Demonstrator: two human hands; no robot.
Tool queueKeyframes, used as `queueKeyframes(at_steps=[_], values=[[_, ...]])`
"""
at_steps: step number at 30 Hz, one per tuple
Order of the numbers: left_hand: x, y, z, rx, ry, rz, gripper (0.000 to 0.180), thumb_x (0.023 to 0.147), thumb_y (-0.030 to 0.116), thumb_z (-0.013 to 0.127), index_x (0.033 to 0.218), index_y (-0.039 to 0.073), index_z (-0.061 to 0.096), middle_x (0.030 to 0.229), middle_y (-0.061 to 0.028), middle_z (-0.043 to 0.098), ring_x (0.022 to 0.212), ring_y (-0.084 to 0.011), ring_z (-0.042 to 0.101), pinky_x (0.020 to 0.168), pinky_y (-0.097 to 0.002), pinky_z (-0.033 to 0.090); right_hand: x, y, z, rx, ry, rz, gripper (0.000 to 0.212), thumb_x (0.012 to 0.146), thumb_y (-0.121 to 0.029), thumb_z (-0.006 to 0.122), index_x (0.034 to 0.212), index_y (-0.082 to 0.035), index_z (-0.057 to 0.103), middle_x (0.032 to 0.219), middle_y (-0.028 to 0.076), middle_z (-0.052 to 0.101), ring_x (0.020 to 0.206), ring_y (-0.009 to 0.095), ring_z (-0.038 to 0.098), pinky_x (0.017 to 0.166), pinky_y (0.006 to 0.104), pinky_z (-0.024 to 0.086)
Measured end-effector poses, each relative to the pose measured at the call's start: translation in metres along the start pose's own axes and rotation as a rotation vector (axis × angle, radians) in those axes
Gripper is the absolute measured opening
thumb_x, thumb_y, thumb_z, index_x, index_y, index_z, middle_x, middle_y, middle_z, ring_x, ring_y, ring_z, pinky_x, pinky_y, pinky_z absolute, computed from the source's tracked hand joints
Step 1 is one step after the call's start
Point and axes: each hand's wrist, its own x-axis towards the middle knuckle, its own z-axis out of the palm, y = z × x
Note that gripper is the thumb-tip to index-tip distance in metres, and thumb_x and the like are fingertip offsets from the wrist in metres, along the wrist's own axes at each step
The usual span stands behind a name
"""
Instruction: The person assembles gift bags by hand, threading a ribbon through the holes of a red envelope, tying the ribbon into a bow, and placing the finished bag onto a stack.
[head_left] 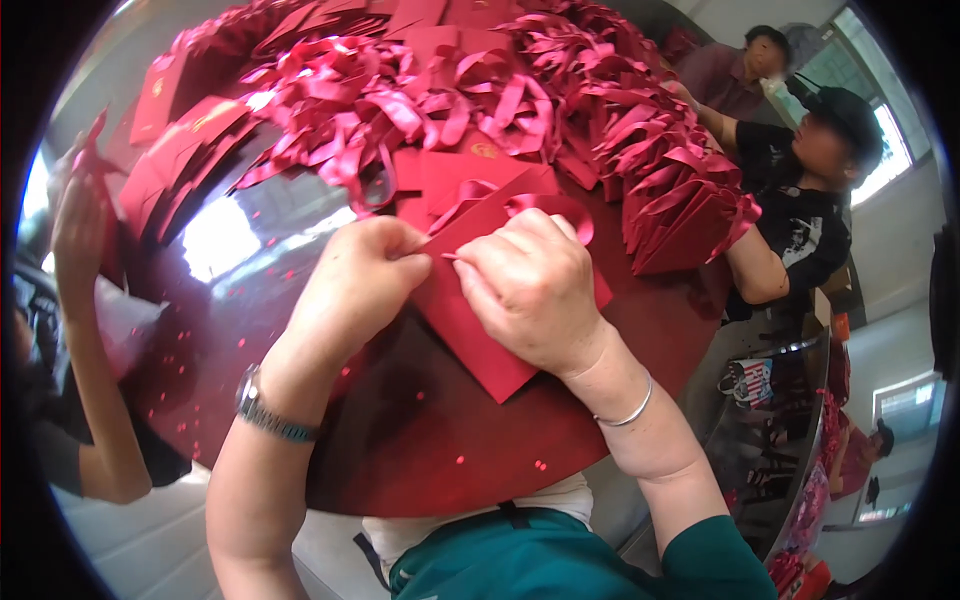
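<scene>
While folded red bags (190, 160) fan out at upper left, left hand (358, 278), left of centre, has thumb and forefinger together, whether on anything cannot tell; ribboned red bag (482, 352) mid-frame, over dark table (420, 440); right hand (535, 285), just right, fingertips clamped on pink ribbon tip (449, 256); stacked bags (665, 220) crowd upper right

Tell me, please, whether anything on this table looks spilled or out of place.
Yes: small red bits lie scattered over the dark table, on its left side and near its front edge, loose like stray scraps.
</scene>
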Motion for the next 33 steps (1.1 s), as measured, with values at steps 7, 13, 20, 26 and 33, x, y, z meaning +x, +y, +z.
queueKeyframes(at_steps=[7, 13, 20, 26, 33], values=[[0.004, -0.004, -0.004, -0.030, 0.080, 0.068, 0.022, 0.082, 0.009, 0.066, 0.100, -0.004, 0.066, 0.077, -0.0072, 0.065, 0.075, -0.0141, 0.061, 0.071, -0.0289, 0.049, 0.008, 0.002, -0.001, 0.044, -0.016, 0.050, 0.007, 0.074, -0.005, 0.072, 0.079, -0.006, 0.067, 0.071, 0.007, 0.063, 0.066, 0.025, 0.059, 0.061, 0.0338, 0.048], [0.000, 0.008, -0.003, -0.066, 0.021, 0.004, 0.017, 0.084, 0.006, 0.061, 0.098, -0.003, 0.066, 0.081, -0.0068, 0.064, 0.075, -0.0134, 0.059, 0.070, -0.0283, 0.047, 0.004, 0.000, 0.004, 0.144, 0.010, 0.106, 0.007, 0.073, -0.006, 0.073, 0.077, -0.008, 0.067, 0.069, 0.005, 0.062, 0.067, 0.024, 0.057, 0.061, 0.0348, 0.047], [-0.001, 0.006, -0.006, -0.054, 0.078, 0.049, 0.017, 0.083, 0.005, 0.063, 0.098, -0.003, 0.067, 0.080, -0.0069, 0.064, 0.075, -0.0135, 0.059, 0.071, -0.0281, 0.048, 0.007, -0.006, 0.008, 0.135, 0.057, 0.103, 0.007, 0.073, -0.005, 0.072, 0.075, -0.007, 0.066, 0.067, 0.006, 0.062, 0.066, 0.025, 0.057, 0.060, 0.0352, 0.047], [-0.006, 0.017, -0.009, -0.040, 0.028, 0.030, 0.020, 0.080, 0.004, 0.065, 0.098, -0.005, 0.066, 0.086, -0.0115, 0.066, 0.081, -0.0179, 0.063, 0.075, -0.0311, 0.050, 0.007, -0.007, 0.007, 0.128, 0.059, 0.156, 0.007, 0.073, -0.005, 0.072, 0.075, -0.007, 0.066, 0.068, 0.007, 0.062, 0.066, 0.026, 0.057, 0.061, 0.0354, 0.047], [-0.007, -0.001, 0.006, 0.196, 0.188, 0.401, 0.019, 0.076, 0.000, 0.063, 0.094, -0.006, 0.065, 0.087, -0.0194, 0.063, 0.084, -0.0342, 0.063, 0.078, -0.0399, 0.050, 0.007, -0.011, 0.008, -0.036, -0.007, 0.103, 0.011, 0.073, -0.005, 0.068, 0.068, -0.005, 0.058, 0.064, 0.008, 0.058, 0.065, 0.027, 0.057, 0.059, 0.0381, 0.046]])
